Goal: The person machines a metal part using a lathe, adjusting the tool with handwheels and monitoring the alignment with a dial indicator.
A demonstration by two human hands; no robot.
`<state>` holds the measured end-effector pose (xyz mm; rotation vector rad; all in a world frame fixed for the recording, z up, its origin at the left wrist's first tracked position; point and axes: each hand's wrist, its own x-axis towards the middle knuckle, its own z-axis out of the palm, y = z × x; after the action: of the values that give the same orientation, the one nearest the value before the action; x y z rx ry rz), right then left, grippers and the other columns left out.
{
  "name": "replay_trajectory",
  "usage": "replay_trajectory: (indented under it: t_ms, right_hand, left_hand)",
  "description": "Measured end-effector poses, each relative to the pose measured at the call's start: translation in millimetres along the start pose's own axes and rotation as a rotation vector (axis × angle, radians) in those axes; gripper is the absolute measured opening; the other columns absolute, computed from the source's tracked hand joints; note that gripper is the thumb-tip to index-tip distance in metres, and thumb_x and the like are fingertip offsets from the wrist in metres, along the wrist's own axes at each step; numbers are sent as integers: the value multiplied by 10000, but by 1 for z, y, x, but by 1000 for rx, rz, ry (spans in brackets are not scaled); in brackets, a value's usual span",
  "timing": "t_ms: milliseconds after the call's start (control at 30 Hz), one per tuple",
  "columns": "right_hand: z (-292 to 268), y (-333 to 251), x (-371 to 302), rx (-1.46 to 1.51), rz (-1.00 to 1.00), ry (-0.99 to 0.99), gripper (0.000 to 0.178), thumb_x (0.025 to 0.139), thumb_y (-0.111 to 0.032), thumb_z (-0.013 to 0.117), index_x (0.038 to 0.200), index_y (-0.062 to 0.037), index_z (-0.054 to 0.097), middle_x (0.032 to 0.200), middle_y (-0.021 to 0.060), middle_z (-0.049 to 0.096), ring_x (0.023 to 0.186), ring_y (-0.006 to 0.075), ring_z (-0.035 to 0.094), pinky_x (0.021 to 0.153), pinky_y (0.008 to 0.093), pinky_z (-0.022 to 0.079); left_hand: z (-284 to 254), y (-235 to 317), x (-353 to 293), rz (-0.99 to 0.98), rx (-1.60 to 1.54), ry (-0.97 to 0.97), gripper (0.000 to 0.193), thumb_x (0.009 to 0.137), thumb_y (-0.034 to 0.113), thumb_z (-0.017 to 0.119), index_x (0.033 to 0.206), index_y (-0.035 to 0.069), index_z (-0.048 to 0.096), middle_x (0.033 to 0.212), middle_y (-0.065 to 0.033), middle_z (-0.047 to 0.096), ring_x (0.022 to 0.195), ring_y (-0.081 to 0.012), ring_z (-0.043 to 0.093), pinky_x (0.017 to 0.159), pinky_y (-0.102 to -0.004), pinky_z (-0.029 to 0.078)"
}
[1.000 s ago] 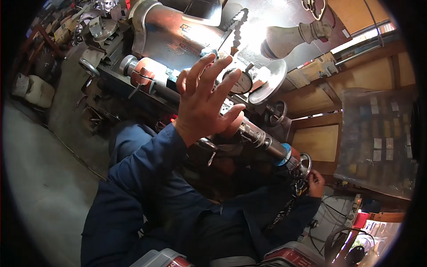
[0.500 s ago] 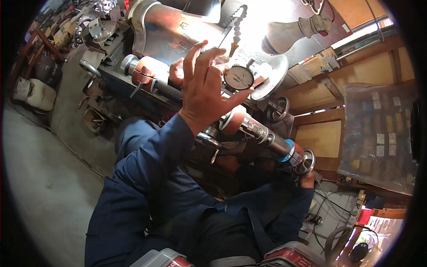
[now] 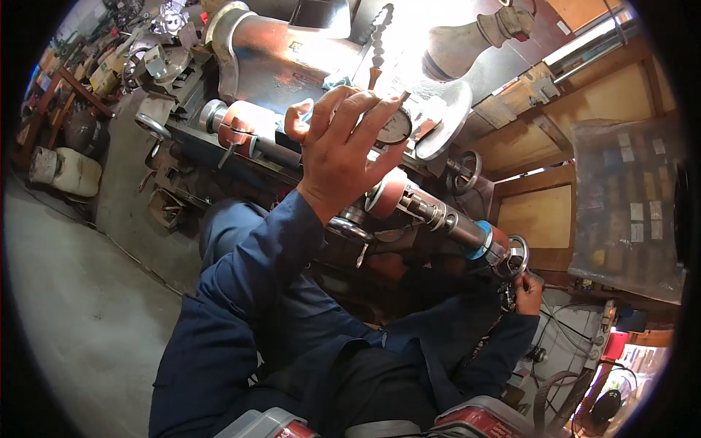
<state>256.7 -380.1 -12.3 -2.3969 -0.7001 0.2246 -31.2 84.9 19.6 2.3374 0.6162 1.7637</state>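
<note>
My left hand (image 3: 342, 150) reaches over a metalworking machine, its fingers and thumb closed about a round dial gauge (image 3: 396, 128). The fingers hide part of the gauge's pale face. At the right, my right hand (image 3: 529, 295) grips the rim or handle of a metal handwheel (image 3: 517, 255); its fingertips are partly hidden. That handwheel sits on the end of a steel spindle housing (image 3: 461, 228) with a blue ring. A red-brown collar (image 3: 387, 197) is on the housing just below my left hand.
A second red-brown clamp collar (image 3: 241, 128) sits on the bar to the left. Behind the gauge are a jointed coolant hose (image 3: 378, 51), a lamp (image 3: 467, 47) and a pale disc (image 3: 449, 120). A crank handwheel (image 3: 350, 229) juts toward my legs. A plastic-covered rack (image 3: 628, 212) stands right.
My left fingers have closed further over the dial gauge, covering more of its face. My right hand has come further into view beside the handwheel. The whole view has shifted slightly.
</note>
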Motion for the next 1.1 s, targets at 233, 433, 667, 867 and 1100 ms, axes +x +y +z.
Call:
replay_trajectory:
  t_ms: [233, 433, 667, 867, 1100]
  right_hand:
    - [-1, -9, -6, 95, -24, -30, 252, 901, -153, 661, 1073, 30, 634, 940, 55, 652, 831, 122, 591, 784, 278, 471]
    - [-4, -25, 10, 252, -84, -24, 161, 936, -106, 592, 1037, 14, 629, 919, 37, 639, 821, 100, 582, 756, 260, 474]
    - [25, -16, 65, 324, -49, 155, 176, 968, -134, 532, 1007, -1, 640, 933, 40, 650, 815, 120, 601, 753, 281, 484]
    - [41, 52, 66, 664, 69, -289, 262, 948, -257, 550, 1041, -40, 664, 967, 45, 672, 861, 154, 629, 774, 294, 491]
    - [27, 26, 1, 4, -42, -102, 254, 943, -215, 572, 1069, -4, 633, 925, 38, 658, 836, 122, 603, 741, 279, 474]
  left_hand:
    - [-4, 4, 2, 41, 9, 17, 527, 661, 273, 789, 1126, 88, 623, 1103, -69, 565, 1118, -282, 475, 956, -420, 376]
    - [-4, 26, -24, 92, -108, 172, 423, 685, 351, 741, 1018, 110, 643, 1102, -50, 592, 1069, -218, 524, 966, -415, 338]
    - [11, 92, -80, 614, -755, -448, 196, 758, 145, 639, 945, 83, 641, 1027, -33, 607, 971, -201, 588, 824, -325, 459]
    - [21, 109, -120, 686, -765, -988, 131, 796, 188, 566, 875, 85, 586, 856, -34, 572, 870, -188, 601, 773, -328, 450]
    - [35, 101, -137, 630, -581, -1144, 111, 824, 162, 541, 871, 90, 611, 852, -38, 610, 883, -192, 619, 812, -325, 463]
